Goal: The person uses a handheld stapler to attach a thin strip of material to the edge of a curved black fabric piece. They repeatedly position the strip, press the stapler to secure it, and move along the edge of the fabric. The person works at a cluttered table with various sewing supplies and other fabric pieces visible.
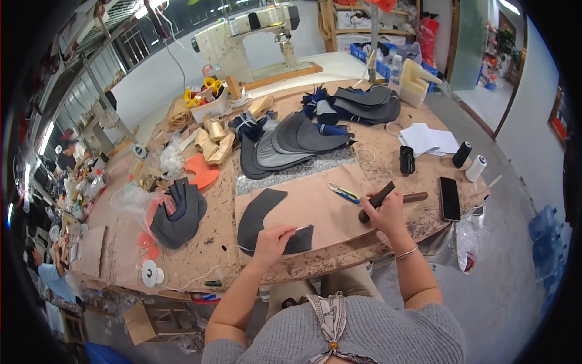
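Indoors, my left grip pinched a white strip at the curved grey piece on the tabletop; my right grip held a hammer. A slack pinch could have skewed the strip.

At the counter, the left hand pinches a thin white strip over a curved dark-grey piece, while the right hand grips a hammer-like tool near blue-handled snips.

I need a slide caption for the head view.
Left hand pinches a white strip over a curved gray piece; right hand holds a hammer-like tool.
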Action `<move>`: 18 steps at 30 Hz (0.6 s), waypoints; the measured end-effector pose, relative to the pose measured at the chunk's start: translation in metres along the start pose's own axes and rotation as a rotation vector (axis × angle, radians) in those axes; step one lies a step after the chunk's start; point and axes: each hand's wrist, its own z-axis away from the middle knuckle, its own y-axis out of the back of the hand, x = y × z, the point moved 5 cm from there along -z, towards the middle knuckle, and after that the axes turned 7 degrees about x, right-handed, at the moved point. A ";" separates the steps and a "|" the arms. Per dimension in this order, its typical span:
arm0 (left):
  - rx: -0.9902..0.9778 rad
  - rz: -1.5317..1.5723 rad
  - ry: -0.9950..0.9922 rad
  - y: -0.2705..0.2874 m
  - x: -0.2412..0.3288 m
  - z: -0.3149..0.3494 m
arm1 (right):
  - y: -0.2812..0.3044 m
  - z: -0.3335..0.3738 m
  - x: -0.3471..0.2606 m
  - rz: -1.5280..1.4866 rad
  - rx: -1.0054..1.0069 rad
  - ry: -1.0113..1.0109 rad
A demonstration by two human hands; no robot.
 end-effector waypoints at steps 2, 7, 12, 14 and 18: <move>0.034 0.023 0.022 0.005 0.011 -0.005 | 0.003 0.000 -0.026 -0.023 0.106 0.071; 0.004 -0.117 -0.121 -0.012 0.033 -0.012 | -0.012 0.010 -0.067 -0.091 0.087 0.222; 0.021 -0.029 -0.139 -0.014 0.037 -0.021 | -0.033 0.019 -0.070 -0.025 0.026 0.231; 0.045 0.021 -0.067 -0.013 0.041 -0.024 | -0.034 0.020 -0.067 -0.017 0.037 0.223; 0.048 -0.107 -0.174 -0.021 0.028 -0.022 | -0.030 0.021 -0.066 -0.047 0.038 0.196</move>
